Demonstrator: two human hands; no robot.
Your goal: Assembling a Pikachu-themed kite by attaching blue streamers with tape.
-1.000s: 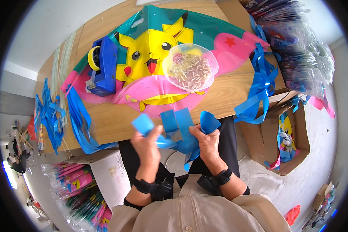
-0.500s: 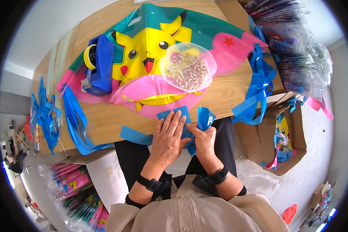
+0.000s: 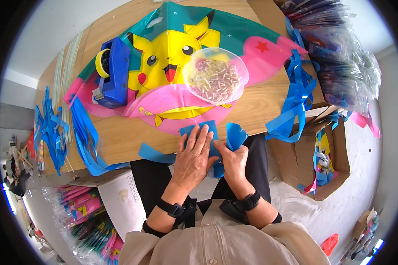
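In the head view, a glossy, wide, translucent-looking blue plastic ribbon [image 3: 236, 134] lies at the near edge of the pale wooden counter [image 3: 256, 110], in front of the person. A flat, square-cornered section shows around the fingers of the left hand [image 3: 192, 161], which rests on it, its grip open and the fingers laid out nearly straight. The right hand [image 3: 234, 163] has its grip closed on the ribbon, thumb uppermost; beyond it one end curls up into a funnel shape. Another blue length runs out leftward from under the left hand; whether it is the same piece, I cannot tell. The flat section meets the lower edge of a thin, shiny green-and-pink plastic sheet [image 3: 239, 31] printed with a yellow cartoon animal. On the sheet stands a clear plastic bowl [image 3: 244, 81] of short, pale tubes.
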